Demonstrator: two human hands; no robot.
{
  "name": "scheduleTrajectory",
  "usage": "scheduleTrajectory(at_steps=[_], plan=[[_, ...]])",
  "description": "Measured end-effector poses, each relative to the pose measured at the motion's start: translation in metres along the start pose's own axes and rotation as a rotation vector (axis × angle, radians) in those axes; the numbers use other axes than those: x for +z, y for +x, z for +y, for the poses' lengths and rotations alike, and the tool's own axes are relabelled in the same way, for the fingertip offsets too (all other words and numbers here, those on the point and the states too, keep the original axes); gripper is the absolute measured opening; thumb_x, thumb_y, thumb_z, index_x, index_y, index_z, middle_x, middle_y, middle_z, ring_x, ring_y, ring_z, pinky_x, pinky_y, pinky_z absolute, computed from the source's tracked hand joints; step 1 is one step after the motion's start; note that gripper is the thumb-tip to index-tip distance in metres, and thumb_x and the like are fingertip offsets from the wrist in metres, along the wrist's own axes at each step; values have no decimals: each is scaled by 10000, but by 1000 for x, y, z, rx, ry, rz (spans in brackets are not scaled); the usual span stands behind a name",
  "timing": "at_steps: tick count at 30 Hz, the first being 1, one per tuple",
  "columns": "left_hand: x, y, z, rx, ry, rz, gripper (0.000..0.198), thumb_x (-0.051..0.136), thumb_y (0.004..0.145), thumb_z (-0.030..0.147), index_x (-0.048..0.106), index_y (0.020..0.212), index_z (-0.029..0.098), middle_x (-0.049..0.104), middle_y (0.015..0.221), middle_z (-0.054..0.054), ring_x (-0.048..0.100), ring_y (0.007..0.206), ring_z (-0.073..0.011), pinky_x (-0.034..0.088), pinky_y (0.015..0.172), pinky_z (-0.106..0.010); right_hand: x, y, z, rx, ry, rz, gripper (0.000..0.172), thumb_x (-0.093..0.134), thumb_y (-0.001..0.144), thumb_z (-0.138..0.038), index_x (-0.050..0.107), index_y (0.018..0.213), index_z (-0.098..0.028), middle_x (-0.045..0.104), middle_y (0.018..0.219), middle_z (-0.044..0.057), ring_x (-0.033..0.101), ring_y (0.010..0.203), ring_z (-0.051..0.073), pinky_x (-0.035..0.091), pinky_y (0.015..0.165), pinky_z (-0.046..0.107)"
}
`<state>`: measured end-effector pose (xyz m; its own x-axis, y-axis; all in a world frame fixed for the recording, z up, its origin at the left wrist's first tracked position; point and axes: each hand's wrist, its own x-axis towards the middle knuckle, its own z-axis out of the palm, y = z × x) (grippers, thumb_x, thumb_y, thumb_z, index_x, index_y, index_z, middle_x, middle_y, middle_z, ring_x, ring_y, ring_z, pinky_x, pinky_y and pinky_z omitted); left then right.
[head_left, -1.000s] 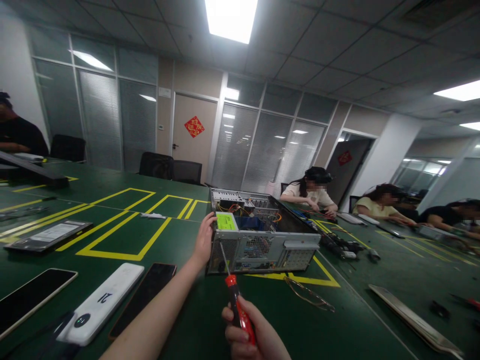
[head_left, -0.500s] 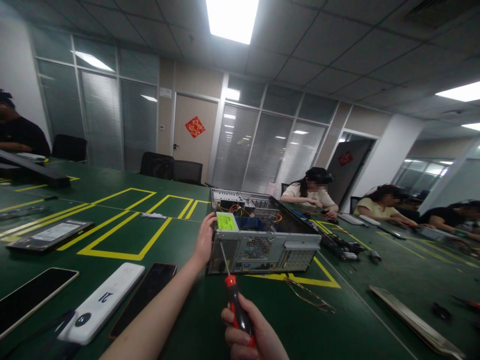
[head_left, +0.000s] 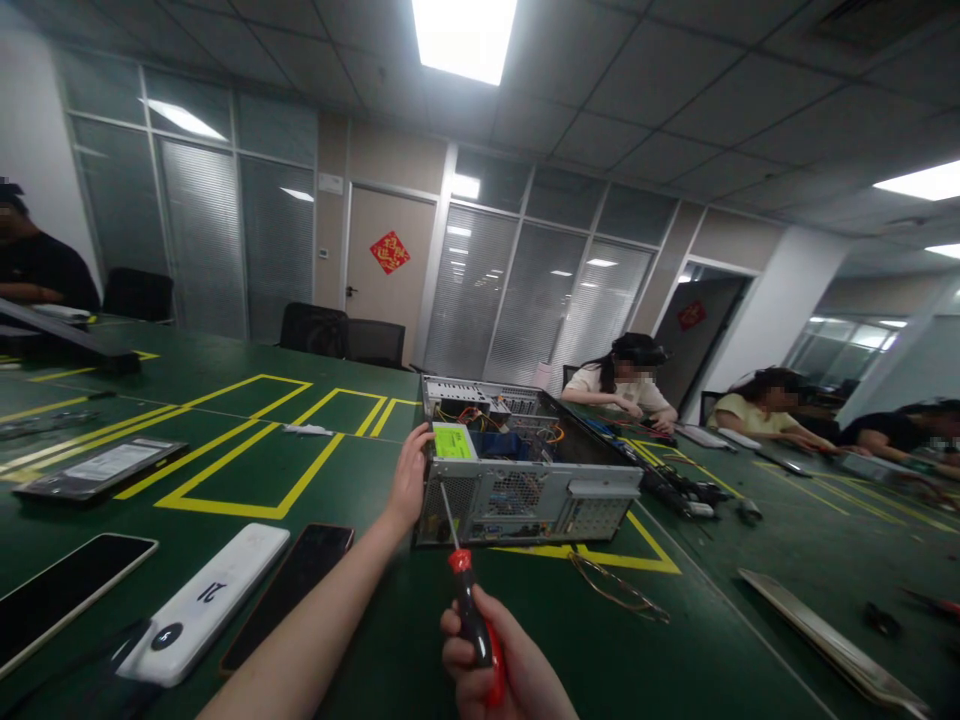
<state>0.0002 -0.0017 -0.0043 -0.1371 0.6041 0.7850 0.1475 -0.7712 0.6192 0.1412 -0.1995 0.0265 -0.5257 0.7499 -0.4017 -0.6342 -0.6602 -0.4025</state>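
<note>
Screwdriver [head_left: 466, 600] has barely moved: our right grip [head_left: 525, 680] stays closed on it, left grip [head_left: 409, 482] open against the case [head_left: 525, 495].

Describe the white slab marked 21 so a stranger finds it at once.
On the green table with yellow tape lines, look at the near left corner. The white slab lies flat between two black phones. It alone is white, thick and marked 21.
</note>
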Motion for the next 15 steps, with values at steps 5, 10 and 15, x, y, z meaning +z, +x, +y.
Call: scheduleTrajectory(at_steps=[5, 10, 15], plan=[[0, 0, 1, 3, 1, 4, 441, 258, 996, 468, 572, 1198, 234, 501, 1401, -93, 464, 1327, -219, 357, 1138, -451, 6, 4, 5, 19, -58, 105, 352, 703, 804, -442, 667, 956, -126, 658, 684, 19, 624, 575, 121, 485, 489, 205], [0, 0, 1, -4, -7, 0, 439, 259, 994, 470, 570, 1198, 237, 493, 1411, -92, 460, 1332, -220, 362, 1134, -447, 2, 2, -1, -6, 32, -72, 317, 757, 763, -401, 652, 880, -126, 536, 573, -52, 370, 404, 6, 132, 333, 84], [0, 0, 1, -4, 0, 0, 446, 258, 992, 478, 572, 1198, 237, 497, 1407, -93, 463, 1330, -221, 358, 1136, -446, 0, 1, -1, 19, 4, -90, 361, 822, 696, -374, 607, 713, -84, 501, 523, -58, 349, 400, -20, 210, 348, 55]])
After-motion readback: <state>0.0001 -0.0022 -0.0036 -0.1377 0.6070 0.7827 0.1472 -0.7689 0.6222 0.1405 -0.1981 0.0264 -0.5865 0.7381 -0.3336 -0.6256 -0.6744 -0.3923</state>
